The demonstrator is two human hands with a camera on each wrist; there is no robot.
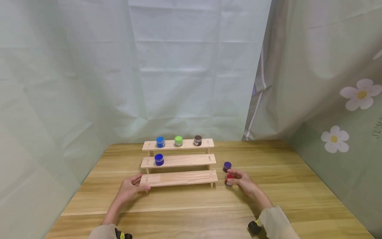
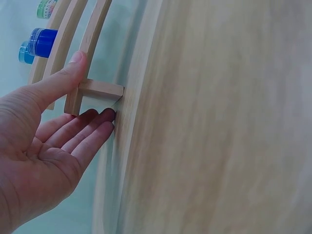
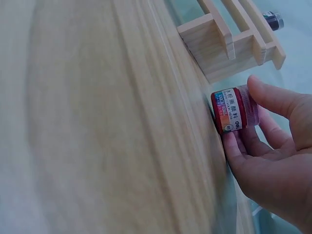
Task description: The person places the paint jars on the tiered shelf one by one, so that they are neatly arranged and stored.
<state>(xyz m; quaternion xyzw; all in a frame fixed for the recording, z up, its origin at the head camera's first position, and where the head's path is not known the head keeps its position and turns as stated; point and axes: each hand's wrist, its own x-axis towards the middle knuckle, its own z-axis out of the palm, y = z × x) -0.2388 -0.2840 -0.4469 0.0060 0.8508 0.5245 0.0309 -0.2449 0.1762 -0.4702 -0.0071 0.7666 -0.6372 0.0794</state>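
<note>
A three-tier wooden rack (image 1: pixel 179 178) stands on the table, and my left hand (image 1: pixel 128 189) grips the left end of its lowest shelf. In the left wrist view the thumb (image 2: pixel 73 68) presses on that shelf while the fingers curve below its end. To the right of the rack, my right hand (image 1: pixel 243 182) holds a small red paint jar (image 3: pixel 229 111) between thumb and fingers. The jar lies close to the tabletop; whether it touches cannot be told. Just behind it is a dark purple jar (image 1: pixel 227 166).
Along the top shelf stand a blue jar (image 1: pixel 160 142), a light green jar (image 1: pixel 178 141) and a dark brown jar (image 1: pixel 198 140). A dark blue jar (image 1: pixel 159 160) sits at the left of the middle shelf. Pale curtains (image 1: pixel 191 73) hang around the wooden table (image 1: pixel 185 215).
</note>
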